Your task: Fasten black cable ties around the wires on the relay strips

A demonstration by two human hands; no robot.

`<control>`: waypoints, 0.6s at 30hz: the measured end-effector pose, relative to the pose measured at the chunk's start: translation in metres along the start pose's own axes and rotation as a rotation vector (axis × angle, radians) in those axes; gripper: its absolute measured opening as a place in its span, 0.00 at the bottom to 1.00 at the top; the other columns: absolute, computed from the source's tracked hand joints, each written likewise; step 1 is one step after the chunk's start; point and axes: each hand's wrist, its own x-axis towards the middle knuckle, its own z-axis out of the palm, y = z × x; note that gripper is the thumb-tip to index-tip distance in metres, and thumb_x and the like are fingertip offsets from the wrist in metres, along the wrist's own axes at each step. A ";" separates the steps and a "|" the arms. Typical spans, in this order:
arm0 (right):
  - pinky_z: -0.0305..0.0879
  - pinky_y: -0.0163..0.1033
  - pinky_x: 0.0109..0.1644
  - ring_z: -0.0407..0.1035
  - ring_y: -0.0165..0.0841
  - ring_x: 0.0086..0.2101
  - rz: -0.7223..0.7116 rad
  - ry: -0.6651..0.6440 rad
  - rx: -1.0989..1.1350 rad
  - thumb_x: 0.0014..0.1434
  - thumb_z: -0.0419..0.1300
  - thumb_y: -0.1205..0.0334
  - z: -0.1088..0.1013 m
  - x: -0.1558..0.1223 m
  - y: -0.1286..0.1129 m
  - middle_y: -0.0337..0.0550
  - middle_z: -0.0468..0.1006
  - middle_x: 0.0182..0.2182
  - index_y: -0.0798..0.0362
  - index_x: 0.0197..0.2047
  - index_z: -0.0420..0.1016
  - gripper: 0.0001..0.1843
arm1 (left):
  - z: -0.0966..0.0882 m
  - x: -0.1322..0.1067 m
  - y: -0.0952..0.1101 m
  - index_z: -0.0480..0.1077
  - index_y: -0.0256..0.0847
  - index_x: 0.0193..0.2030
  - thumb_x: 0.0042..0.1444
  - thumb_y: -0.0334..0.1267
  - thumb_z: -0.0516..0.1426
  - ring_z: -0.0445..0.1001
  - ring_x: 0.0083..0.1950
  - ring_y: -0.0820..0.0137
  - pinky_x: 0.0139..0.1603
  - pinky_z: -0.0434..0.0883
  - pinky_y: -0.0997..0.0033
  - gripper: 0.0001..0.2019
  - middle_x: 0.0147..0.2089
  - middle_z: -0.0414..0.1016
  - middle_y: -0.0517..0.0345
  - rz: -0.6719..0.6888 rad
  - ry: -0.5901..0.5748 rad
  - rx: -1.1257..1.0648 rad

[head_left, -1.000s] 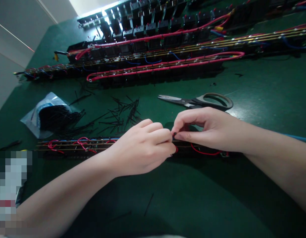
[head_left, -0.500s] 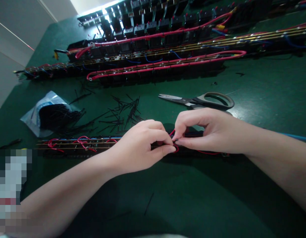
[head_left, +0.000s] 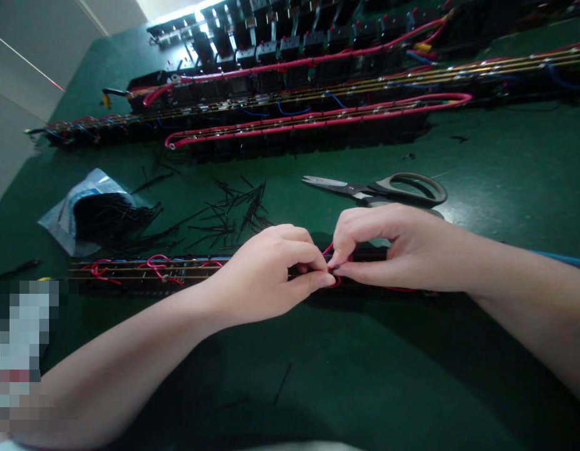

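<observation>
A long black strip of components [head_left: 144,275] with brass bars and thin red wires lies across the green table [head_left: 497,169] in front of me. My left hand [head_left: 266,275] and my right hand [head_left: 393,247] meet over its middle. Both pinch with thumb and fingertips at a small loop of red wire [head_left: 328,250] there. Whether a black tie is also between the fingertips is hidden. The strip's right part lies under my right hand and forearm.
Scissors [head_left: 379,189] lie closed just beyond my right hand. Loose black cable ties [head_left: 233,210] are scattered behind my left hand, beside a plastic bag [head_left: 90,210] of more ties. Several long wired strips [head_left: 318,119] fill the far table. A blurred patch sits at bottom left.
My left thumb and fingers have shifted from covering the wire to a pinch at the red loop. My right fingertips have drawn closer to them. The view has tilted down slightly.
</observation>
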 end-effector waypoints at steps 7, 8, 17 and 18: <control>0.70 0.35 0.37 0.74 0.29 0.34 -0.042 -0.004 -0.070 0.59 0.66 0.58 0.003 -0.002 0.005 0.40 0.81 0.32 0.50 0.35 0.83 0.06 | -0.001 0.000 -0.001 0.78 0.39 0.32 0.63 0.33 0.63 0.74 0.36 0.73 0.40 0.69 0.73 0.07 0.33 0.77 0.60 0.004 0.033 -0.027; 0.70 0.36 0.37 0.74 0.30 0.34 -0.043 -0.004 -0.074 0.59 0.66 0.58 0.003 -0.002 0.005 0.40 0.81 0.33 0.50 0.35 0.83 0.06 | 0.000 0.000 -0.001 0.78 0.39 0.33 0.63 0.33 0.63 0.74 0.36 0.73 0.40 0.69 0.72 0.07 0.33 0.77 0.60 0.008 0.038 -0.022; 0.70 0.37 0.37 0.74 0.31 0.34 0.012 -0.042 -0.123 0.60 0.65 0.56 0.000 0.000 -0.003 0.42 0.81 0.32 0.51 0.34 0.81 0.08 | 0.003 -0.002 -0.002 0.78 0.40 0.34 0.64 0.35 0.63 0.73 0.37 0.72 0.42 0.68 0.71 0.07 0.34 0.76 0.60 0.051 0.089 0.064; 0.69 0.36 0.36 0.73 0.30 0.33 0.007 -0.029 -0.112 0.60 0.65 0.56 0.000 0.000 -0.003 0.41 0.80 0.32 0.51 0.34 0.80 0.08 | 0.003 -0.002 -0.002 0.78 0.40 0.34 0.64 0.34 0.63 0.73 0.37 0.72 0.42 0.68 0.72 0.06 0.34 0.76 0.60 0.053 0.096 0.069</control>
